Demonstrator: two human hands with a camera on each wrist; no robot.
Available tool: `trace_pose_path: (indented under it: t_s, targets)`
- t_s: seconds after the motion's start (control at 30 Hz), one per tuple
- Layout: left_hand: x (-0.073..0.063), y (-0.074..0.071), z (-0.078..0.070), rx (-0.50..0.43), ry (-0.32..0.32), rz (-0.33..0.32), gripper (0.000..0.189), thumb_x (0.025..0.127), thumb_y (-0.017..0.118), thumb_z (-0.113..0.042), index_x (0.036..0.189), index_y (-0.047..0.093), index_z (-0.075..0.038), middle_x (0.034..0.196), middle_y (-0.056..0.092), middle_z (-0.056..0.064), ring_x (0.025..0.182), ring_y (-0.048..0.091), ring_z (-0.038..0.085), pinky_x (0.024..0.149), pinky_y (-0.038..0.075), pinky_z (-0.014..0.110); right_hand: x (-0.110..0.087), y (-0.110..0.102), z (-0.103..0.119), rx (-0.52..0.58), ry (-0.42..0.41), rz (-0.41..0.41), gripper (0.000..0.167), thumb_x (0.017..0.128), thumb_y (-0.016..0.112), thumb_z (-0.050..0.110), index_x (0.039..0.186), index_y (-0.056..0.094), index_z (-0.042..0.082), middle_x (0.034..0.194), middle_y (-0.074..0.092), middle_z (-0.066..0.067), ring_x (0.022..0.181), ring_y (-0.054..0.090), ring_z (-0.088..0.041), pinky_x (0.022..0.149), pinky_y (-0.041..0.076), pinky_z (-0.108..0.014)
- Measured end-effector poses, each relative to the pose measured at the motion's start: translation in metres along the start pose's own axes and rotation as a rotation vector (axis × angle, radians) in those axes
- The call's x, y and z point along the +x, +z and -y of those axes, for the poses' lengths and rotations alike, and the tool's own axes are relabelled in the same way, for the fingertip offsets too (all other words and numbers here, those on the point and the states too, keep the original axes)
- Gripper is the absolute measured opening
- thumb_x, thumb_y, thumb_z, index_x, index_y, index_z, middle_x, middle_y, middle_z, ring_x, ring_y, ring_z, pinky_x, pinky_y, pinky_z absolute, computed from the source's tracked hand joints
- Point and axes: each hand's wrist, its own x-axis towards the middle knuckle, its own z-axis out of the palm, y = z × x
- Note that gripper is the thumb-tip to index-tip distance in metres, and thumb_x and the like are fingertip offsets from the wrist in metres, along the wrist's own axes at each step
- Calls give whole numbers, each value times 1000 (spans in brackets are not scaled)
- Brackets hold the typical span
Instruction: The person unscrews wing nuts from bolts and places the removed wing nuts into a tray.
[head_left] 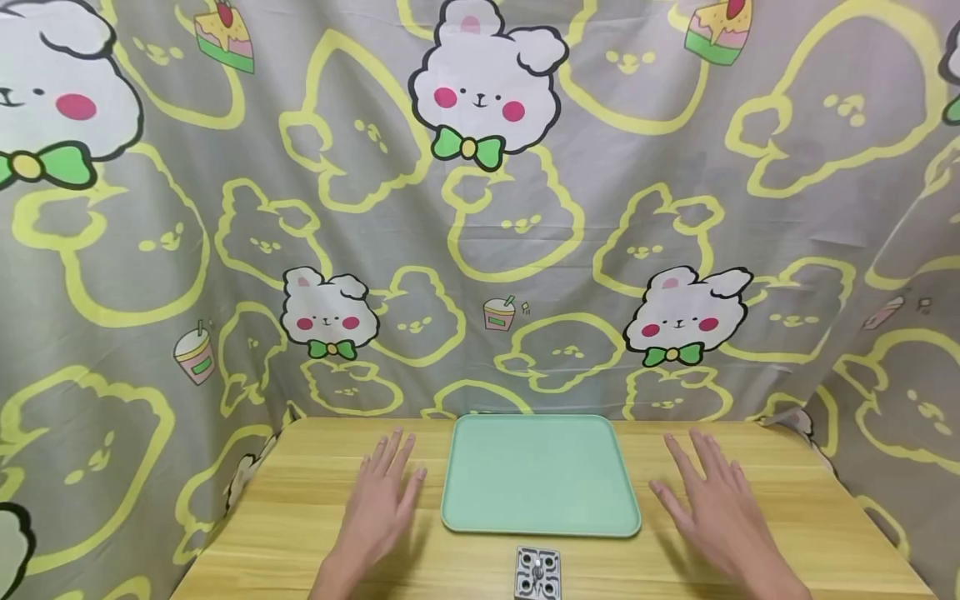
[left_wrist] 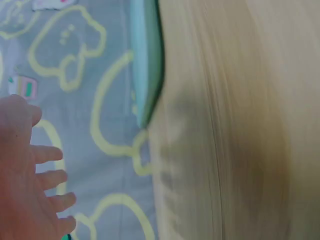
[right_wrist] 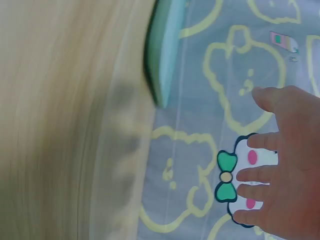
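Both bare grips (head_left: 378, 504) (head_left: 712, 497) have five fingers (head_left: 388, 454).

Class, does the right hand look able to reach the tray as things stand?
Probably yes: the right hand is empty and beside the tray, with nothing visible between them.

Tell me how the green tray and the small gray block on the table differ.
The green tray is far larger than the gray block. The green tray has a plain surface; the gray block shows dark round holes. The green tray lies farther from the person, the gray block nearer. Both rest on the wooden table.
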Motion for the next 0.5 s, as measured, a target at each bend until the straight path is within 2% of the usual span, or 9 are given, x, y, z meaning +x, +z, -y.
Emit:
trace_pose_path:
  t_s: [0.13, 0.2, 0.3, 0.43, 0.5]
  targets:
    - [-11, 0, -20, -138, 13, 27, 51, 106, 57, -33, 150, 51, -6, 156, 45, 15, 141, 43, 40, 115, 35, 64, -1, -4, 11, 32, -37, -44, 65, 98, 69, 39, 149, 49, 3, 151, 37, -33, 134, 38, -54, 107, 32, -75]
    - [-17, -1, -30, -208, 24, 59, 46, 105, 60, -31, 145, 56, -8, 150, 52, 13, 136, 49, 37, 112, 41, 63, -1, -4, 17, 50, -48, -54, 64, 96, 72, 35, 148, 50, 4, 149, 40, -31, 130, 42, -53, 99, 40, -74]
    - [-25, 2, -44, -284, 64, 123, 39, 104, 62, -28, 138, 61, -9, 142, 59, 11, 130, 55, 34, 106, 47, 61, -1, -4, 24, 116, -40, -49, 64, 95, 76, 29, 149, 49, 8, 148, 42, -29, 127, 46, -53, 89, 46, -75]
    - [-30, 13, -55, -398, 155, 240, 38, 102, 65, -27, 134, 62, -7, 135, 62, 9, 124, 59, 33, 102, 52, 58, -2, 0, 33, 216, -33, -14, 65, 93, 79, 24, 149, 49, 9, 146, 45, -27, 126, 48, -52, 83, 50, -75]
    - [-31, 20, -59, -513, 182, 322, 41, 101, 67, -27, 135, 61, -5, 134, 62, 10, 120, 61, 31, 98, 55, 52, -3, 4, 38, 247, -42, -2, 64, 92, 80, 23, 147, 50, 8, 143, 49, -25, 124, 51, -50, 84, 52, -73]
